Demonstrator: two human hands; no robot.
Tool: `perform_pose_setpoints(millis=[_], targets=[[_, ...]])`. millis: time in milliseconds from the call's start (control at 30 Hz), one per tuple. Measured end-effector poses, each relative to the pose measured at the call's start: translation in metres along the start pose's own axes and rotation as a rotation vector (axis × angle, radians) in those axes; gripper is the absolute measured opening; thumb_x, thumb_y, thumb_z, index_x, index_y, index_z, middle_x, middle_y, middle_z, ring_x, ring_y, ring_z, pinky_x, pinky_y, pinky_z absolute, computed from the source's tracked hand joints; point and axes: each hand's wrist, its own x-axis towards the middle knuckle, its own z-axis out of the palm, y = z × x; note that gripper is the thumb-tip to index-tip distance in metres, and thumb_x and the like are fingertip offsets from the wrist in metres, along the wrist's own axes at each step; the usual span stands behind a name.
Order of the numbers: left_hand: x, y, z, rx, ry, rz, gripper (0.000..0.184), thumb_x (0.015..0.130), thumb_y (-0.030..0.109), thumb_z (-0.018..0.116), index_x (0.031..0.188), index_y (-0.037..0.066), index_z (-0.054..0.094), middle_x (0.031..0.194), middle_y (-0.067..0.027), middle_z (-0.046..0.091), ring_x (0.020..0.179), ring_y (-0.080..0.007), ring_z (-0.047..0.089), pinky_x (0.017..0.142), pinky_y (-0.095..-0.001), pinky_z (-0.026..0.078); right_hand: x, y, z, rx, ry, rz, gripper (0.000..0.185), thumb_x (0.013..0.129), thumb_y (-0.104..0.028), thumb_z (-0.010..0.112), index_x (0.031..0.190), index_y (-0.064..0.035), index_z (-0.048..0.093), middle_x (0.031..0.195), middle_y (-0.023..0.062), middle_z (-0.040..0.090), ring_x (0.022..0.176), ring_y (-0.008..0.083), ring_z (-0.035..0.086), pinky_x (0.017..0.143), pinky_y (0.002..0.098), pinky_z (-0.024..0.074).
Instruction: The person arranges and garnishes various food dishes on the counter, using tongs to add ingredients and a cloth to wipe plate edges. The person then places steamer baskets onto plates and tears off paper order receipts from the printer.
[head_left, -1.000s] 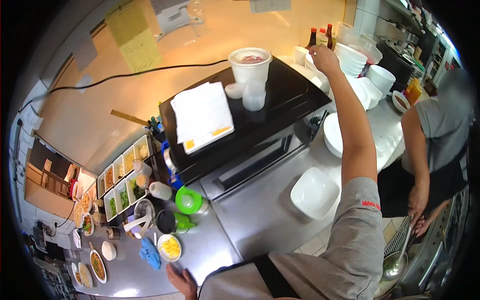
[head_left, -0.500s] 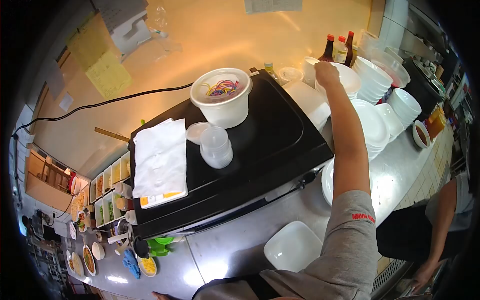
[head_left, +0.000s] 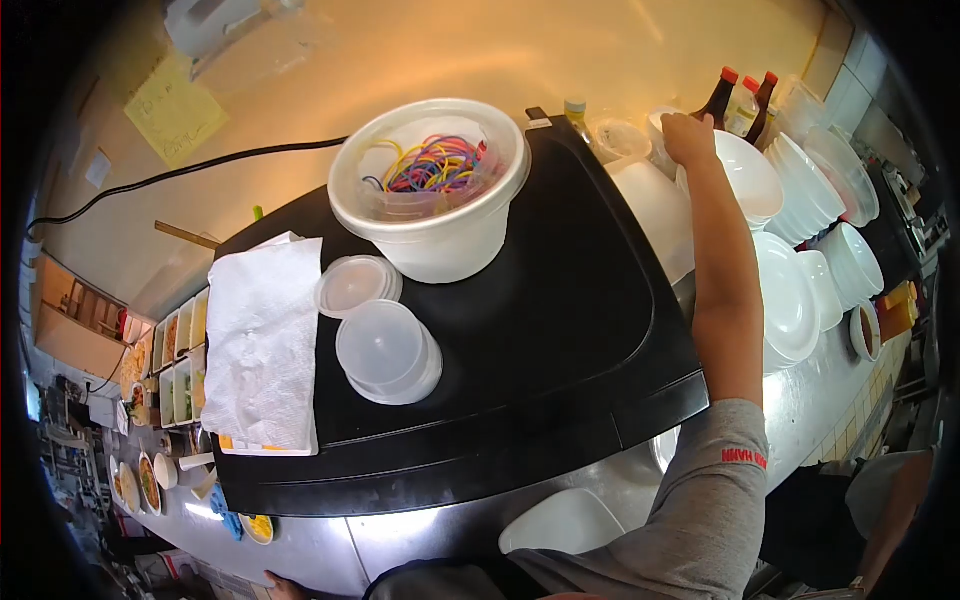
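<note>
My right hand (head_left: 690, 138) reaches to the back right, its fingers curled down between a white container (head_left: 660, 122) and a stack of white bowls (head_left: 750, 178). What the fingers grip is hidden behind the hand. Below my forearm stand stacked white plates (head_left: 788, 300). Only a small part of my left hand (head_left: 285, 586) shows at the bottom edge, near the steel counter, and its fingers cannot be made out. A square white dish (head_left: 560, 522) lies on the counter in front of my body.
A black appliance top (head_left: 560, 300) carries a white tub of rubber bands (head_left: 430, 235), clear plastic cups (head_left: 388, 350) and paper towels (head_left: 262, 345). Red-capped bottles (head_left: 716, 105) stand by the wall. Ingredient trays (head_left: 180, 390) line the left. Another person (head_left: 880, 510) stands at the lower right.
The view has shifted, so the appliance and tub look nearer and larger. My right hand stays at the same spot by the bowl stack, fingers still curled.
</note>
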Motion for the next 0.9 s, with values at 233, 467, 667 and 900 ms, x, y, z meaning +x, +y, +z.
perform_pose_setpoints(millis=[233, 467, 667, 900], targets=[[-0.011, 0.006, 0.004, 0.009, 0.098, -0.05, 0.092, 0.084, 0.073, 0.037, 0.105, -0.014, 0.058, 0.099, -0.0238, 0.063, 0.085, -0.0338, 0.061, 0.074, -0.0447, 0.05, 0.004, 0.017, -0.038, 0.169, 0.184, 0.058, 0.015, 0.087, -0.015, 0.05, 0.1, -0.0148, 0.058, 0.095, 0.008, 0.067, 0.088, 0.0276, 0.065, 0.075, 0.0494, 0.0399], [-0.046, 0.028, 0.015, -0.3, 0.045, -0.15, 0.079, 0.091, 0.055, 0.046, 0.136, -0.008, 0.033, 0.131, -0.0262, 0.047, 0.117, -0.039, 0.048, 0.1, -0.0474, 0.039, -0.027, 0.03, -0.143, 0.357, 0.45, 0.227, 0.022, 0.093, -0.026, 0.046, 0.106, -0.0137, 0.058, 0.1, 0.0124, 0.066, 0.093, 0.0347, 0.062, 0.081, 0.0467, 0.0461], [-0.031, -0.023, 0.039, -0.234, 0.023, 0.053, 0.063, 0.098, 0.051, 0.032, 0.142, 0.006, 0.033, 0.136, -0.0232, 0.043, 0.12, -0.0313, 0.047, 0.102, -0.0384, 0.037, -0.071, 0.017, -0.288, 0.855, 0.697, 0.01, 0.029, 0.094, -0.021, 0.054, 0.114, -0.0006, 0.059, 0.119, 0.011, 0.061, 0.109, 0.0202, 0.058, 0.09, 0.0306, 0.0447], [-0.048, -0.016, -0.005, -0.541, -0.358, 0.018, 0.054, 0.098, 0.033, 0.045, 0.137, 0.001, 0.026, 0.114, -0.0215, 0.057, 0.098, -0.0293, 0.061, 0.079, -0.0362, 0.05, -0.285, -0.194, -0.413, 1.466, 0.34, -0.55, 0.018, 0.091, -0.008, 0.057, 0.107, 0.0002, 0.058, 0.117, 0.0107, 0.057, 0.107, 0.0205, 0.053, 0.094, 0.033, 0.0405]])
